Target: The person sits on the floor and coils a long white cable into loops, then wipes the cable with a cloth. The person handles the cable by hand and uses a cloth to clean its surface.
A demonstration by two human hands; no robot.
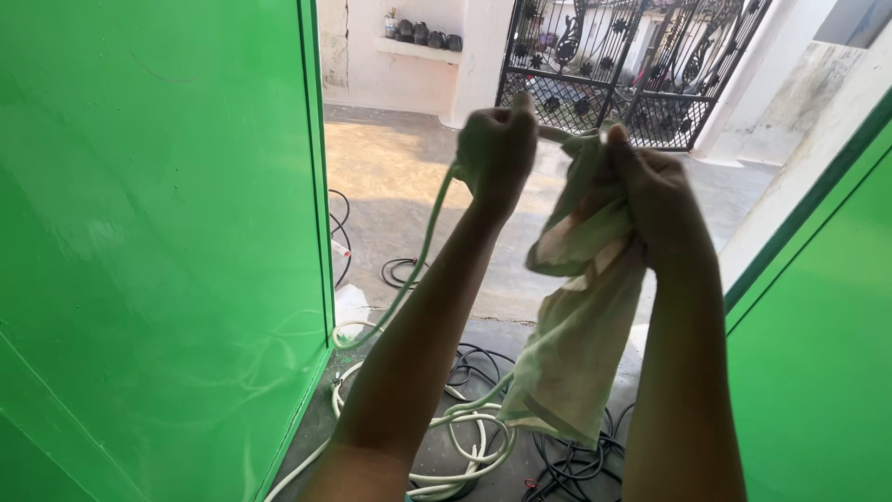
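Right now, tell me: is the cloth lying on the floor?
No, the cloth hangs from the raised right hand, above the floor.

You've got a pale green hose (423, 251) gripped up high; it drops in a long curve down to loose coils on the floor. Next to it hangs a dingy, stained whitish cloth (581, 325), bunched at the top and dangling limp, its lower edge over the coils.

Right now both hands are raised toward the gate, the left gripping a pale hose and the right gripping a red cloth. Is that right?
Not quite: the cloth in the right hand is pale greenish-white, not red, as the head view shows. The left hand does grip the pale hose, both raised toward the gate.
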